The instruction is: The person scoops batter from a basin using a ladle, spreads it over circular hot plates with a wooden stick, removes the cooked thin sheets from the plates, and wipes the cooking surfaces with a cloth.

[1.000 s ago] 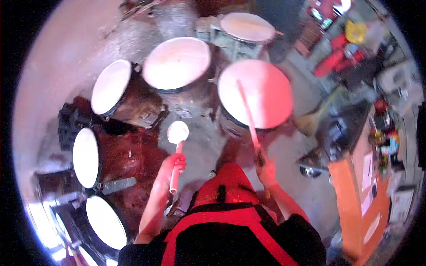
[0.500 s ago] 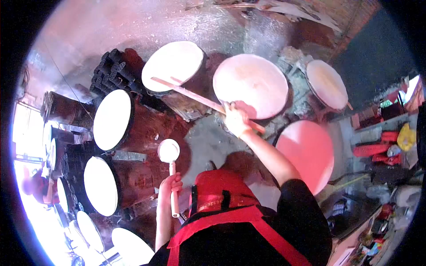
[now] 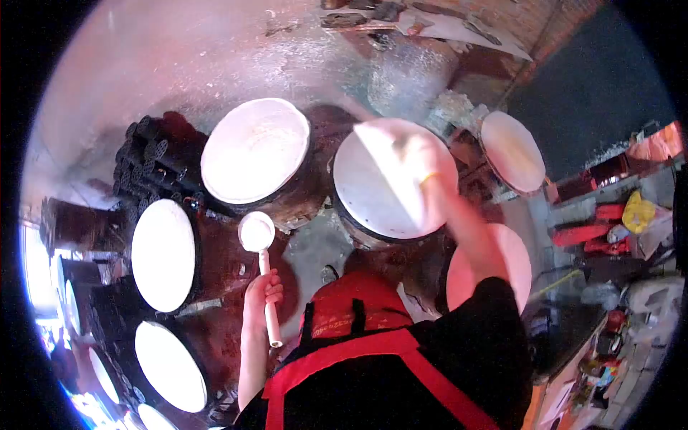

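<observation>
My left hand [image 3: 264,290] is closed round the pale handle of a ladle [image 3: 256,232], its round bowl pointing up and away from me. Over a round griddle [image 3: 365,193] is my right hand [image 3: 419,158], smeared by motion. A faint blurred strip, the wooden stick [image 3: 355,109], reaches up and left from it. A thin pale pancake [image 3: 393,172] covers the right part of this griddle, with a straight diagonal edge like a fold. The griddle's left part shows bare grey. My right fingers' exact hold on the pancake is unclear.
Other round griddles stand around me: one at the back left [image 3: 256,150], one on the left [image 3: 163,256], one at the right [image 3: 512,153]. Black perforated coal briquettes [image 3: 147,161] are stacked behind. Red and yellow bags [image 3: 638,213] lie far right.
My right hand has moved up and right over the middle griddle, and the stick has swung up. The pancake has come off the griddle's left part. My left hand still holds the ladle.
</observation>
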Available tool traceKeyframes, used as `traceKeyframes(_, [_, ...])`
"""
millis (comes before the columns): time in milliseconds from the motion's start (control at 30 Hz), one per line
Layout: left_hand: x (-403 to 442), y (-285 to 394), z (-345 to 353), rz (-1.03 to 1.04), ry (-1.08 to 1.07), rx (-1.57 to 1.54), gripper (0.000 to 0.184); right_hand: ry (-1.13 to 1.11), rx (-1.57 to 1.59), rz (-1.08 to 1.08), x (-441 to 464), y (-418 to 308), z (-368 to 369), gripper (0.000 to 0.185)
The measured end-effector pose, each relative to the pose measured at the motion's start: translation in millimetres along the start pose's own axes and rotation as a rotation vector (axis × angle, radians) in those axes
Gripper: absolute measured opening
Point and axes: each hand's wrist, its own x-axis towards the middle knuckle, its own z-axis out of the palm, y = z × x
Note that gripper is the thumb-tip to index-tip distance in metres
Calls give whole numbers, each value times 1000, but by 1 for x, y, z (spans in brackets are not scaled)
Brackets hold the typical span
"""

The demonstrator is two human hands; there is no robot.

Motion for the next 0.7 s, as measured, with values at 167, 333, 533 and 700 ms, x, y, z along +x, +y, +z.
traceKeyframes(167, [41,13,29,-81,-55,97,18,314,468,349,58,175,-169,25])
traceKeyframes(333, [46,-7,61,-259,-171,-148,15,809,516,641,33,365,-223,46])
traceKeyframes(533, [-4,-88,131,-4,105,-122,24,819,714,759,24,596,12,26])
traceKeyframes(700, [-45,-143,118,167,214,93,30,793,1272,1039,-20,544,107,24])
